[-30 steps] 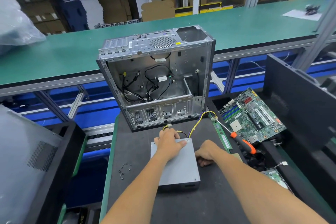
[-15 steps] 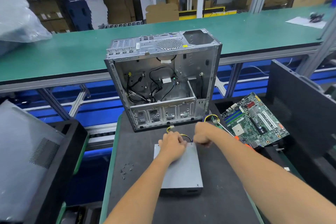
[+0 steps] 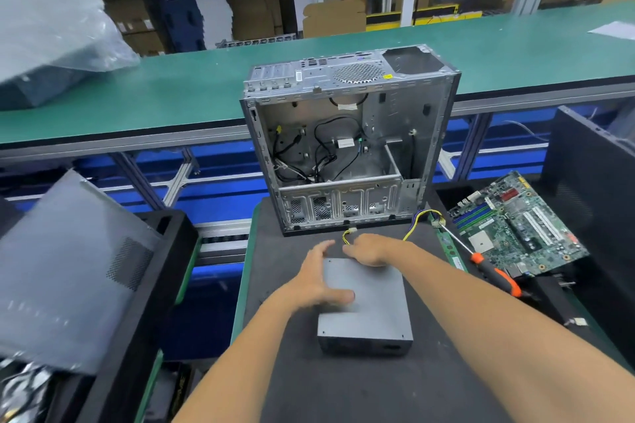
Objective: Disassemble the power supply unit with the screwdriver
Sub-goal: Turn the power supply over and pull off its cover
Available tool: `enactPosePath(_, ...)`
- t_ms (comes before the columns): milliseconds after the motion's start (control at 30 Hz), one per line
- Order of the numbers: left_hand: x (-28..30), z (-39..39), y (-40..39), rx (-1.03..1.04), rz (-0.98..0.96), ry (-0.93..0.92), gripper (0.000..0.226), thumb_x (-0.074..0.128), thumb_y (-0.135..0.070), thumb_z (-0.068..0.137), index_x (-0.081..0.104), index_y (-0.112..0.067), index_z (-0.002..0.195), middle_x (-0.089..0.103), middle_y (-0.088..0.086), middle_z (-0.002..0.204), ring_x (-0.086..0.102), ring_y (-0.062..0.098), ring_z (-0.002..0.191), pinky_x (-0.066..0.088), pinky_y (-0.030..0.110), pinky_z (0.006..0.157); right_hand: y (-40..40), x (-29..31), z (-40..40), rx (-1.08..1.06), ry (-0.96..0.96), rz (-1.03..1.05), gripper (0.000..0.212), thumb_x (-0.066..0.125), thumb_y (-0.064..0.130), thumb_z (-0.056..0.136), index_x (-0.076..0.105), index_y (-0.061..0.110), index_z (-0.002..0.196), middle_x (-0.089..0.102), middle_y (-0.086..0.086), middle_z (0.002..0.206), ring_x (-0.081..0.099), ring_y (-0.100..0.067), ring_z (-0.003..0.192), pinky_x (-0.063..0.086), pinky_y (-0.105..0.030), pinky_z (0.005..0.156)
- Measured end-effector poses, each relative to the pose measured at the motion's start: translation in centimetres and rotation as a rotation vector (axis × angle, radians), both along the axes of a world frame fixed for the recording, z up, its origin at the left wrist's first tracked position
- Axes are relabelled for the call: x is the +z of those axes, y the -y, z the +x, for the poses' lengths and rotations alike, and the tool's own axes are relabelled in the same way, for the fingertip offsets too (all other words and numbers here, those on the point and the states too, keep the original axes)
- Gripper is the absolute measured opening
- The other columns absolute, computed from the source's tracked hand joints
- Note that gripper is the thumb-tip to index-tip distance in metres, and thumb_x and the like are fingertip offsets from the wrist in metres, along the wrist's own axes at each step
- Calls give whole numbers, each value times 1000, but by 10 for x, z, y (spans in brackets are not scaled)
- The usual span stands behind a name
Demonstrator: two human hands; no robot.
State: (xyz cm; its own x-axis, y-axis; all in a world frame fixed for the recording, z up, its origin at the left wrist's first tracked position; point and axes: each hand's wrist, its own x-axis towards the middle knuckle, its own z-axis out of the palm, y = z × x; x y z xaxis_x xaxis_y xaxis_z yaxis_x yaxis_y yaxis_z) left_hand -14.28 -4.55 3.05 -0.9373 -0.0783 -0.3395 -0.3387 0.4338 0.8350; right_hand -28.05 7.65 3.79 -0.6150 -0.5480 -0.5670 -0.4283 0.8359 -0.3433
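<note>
Left hand [image 3: 318,280] grip wide on power supply unit [image 3: 366,302]; right hand [image 3: 372,249] grip unclear (blurred).

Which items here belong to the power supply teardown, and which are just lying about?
In the job: power supply, screwdriver, left hand and right hand on the supply, its wires.

Lying about: computer case, circuit board, side panel, plastic bag.

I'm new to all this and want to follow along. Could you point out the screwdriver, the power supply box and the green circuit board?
screwdriver [image 3: 494,276]: head view, on its orange and black handle.
power supply unit [image 3: 371,299]: head view, on its flat grey top.
motherboard [image 3: 515,223]: head view, middle of the green board.
</note>
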Motion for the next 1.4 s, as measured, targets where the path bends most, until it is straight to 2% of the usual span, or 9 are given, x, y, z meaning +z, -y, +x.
enactPosePath(100, -3, 12, -6, -204, -253, 32, 137, 89, -41, 51, -8, -42, 148, -13, -20, 154, -5, 9, 145, 9, 45, 119, 8, -3, -1, -8, -14, 13, 45, 31, 38, 102, 56, 6, 122, 53, -16, 135, 52, -30, 116, 35, -31, 83)
enactPosePath(167, -5, 13, -9, -295, -421, 24, 147, 90, -46, 49, -20, -40, 146, -31, -17, 153, -26, 8, 142, -4, 45, 118, 11, -4, 2, -3, -21, 19, 41, 33, 31, 102, 54, 6, 127, 51, -16, 138, 50, -31, 121, 36, -32, 87)
enactPosePath(300, -5, 19, -11, -380, -575, 16, 152, 88, -54, 49, -27, -31, 146, -35, -13, 152, -38, 9, 136, -12, 47, 117, 12, -4, 6, -2, -19, 18, 46, 31, 33, 105, 50, 5, 136, 44, -16, 147, 44, -31, 132, 34, -35, 104)
enactPosePath(567, -12, 32, -21, -405, -839, -175, 130, 69, -66, 62, -10, -15, 152, -15, 1, 160, -16, 21, 147, 2, 46, 120, 18, -2, 14, -36, -25, 4, 48, 28, 32, 104, 57, 0, 126, 51, -19, 139, 49, -30, 124, 36, -30, 89)
enactPosePath(733, -3, 32, -24, -439, -933, -176, 129, 68, -66, 62, -4, -9, 152, -4, 10, 160, -6, 28, 148, 10, 45, 120, 19, 2, 20, -60, -46, -3, 45, 25, 25, 105, 57, 4, 129, 48, -18, 142, 47, -32, 127, 37, -34, 98)
enactPosePath(933, 5, 33, -30, -479, -1043, -205, 126, 67, -66, 62, 4, -1, 150, 10, 16, 156, 7, 35, 144, 21, 44, 116, 18, 5, 25, -19, -116, 13, 43, 26, 20, 103, 59, 5, 127, 52, -16, 138, 49, -32, 126, 39, -33, 96)
enactPosePath(1133, 6, 33, -31, -499, -1032, -202, 126, 68, -64, 64, 3, 2, 149, 8, 19, 156, 5, 37, 144, 24, 43, 117, 17, 1, 25, -8, -153, 8, 44, 25, 20, 103, 60, 3, 124, 53, -19, 135, 50, -33, 123, 40, -36, 95)
enactPosePath(1233, 4, 33, -30, -482, -1004, -232, 126, 70, -62, 64, 0, 1, 150, 5, 19, 157, 0, 36, 145, 16, 40, 120, 15, -4, 24, -14, -174, 1, 42, 29, 25, 101, 63, 3, 113, 57, -18, 129, 53, -32, 115, 40, -35, 87)
enactPosePath(1400, -12, 46, -24, -349, -794, -309, 125, 72, -62, 62, 0, -13, 152, -7, 1, 160, -14, 19, 147, 6, 39, 121, 11, -12, 26, -125, -233, -59, 37, 30, 35, 97, 59, 11, 94, 62, -14, 116, 53, -29, 93, 39, -35, 76)
